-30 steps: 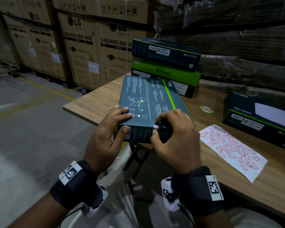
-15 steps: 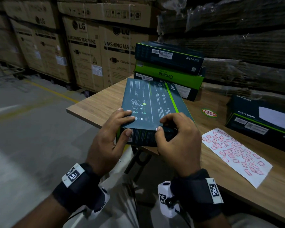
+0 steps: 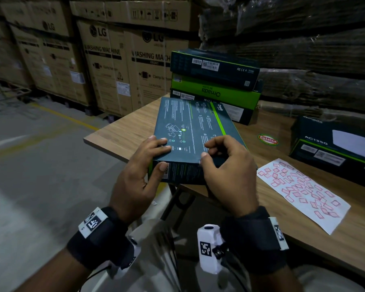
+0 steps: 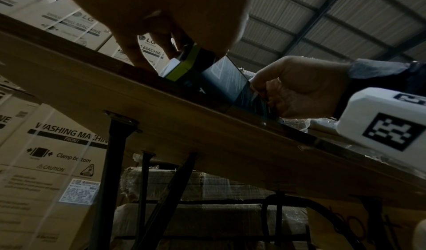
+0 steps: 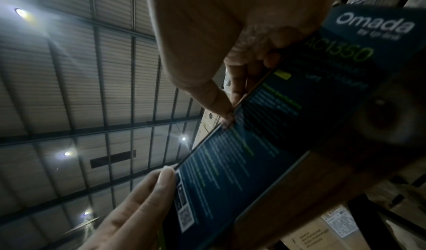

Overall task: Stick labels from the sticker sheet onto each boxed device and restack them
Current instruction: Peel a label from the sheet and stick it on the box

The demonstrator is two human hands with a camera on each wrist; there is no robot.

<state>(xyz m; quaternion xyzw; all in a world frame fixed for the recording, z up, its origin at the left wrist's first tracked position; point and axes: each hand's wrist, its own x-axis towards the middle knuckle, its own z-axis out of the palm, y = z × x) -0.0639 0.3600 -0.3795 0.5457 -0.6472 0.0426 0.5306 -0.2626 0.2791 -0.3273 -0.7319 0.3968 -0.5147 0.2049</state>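
A flat dark teal device box (image 3: 190, 127) lies with its near end over the corner of the wooden table (image 3: 124, 131). My left hand (image 3: 162, 153) grips its near left corner, thumb on the end face and fingers on top. My right hand (image 3: 207, 151) pinches the near top edge, its thumb pressing on a small pink label (image 3: 200, 162) that is mostly hidden. The right wrist view shows that thumb (image 5: 219, 108) on the box (image 5: 265, 144) edge. The white sticker sheet (image 3: 303, 192) with several red labels lies to the right.
Three stacked device boxes (image 3: 215, 81) stand behind the held one. Another dark box (image 3: 333, 148) sits at the far right, beyond the sheet. A round red-green sticker (image 3: 267, 140) is on the tabletop. Large washing-machine cartons (image 3: 105, 66) line the back, with concrete floor to the left.
The label showed beside my right thumb one second ago; the thumb now covers it. Both hands and the box stay in about the same place.
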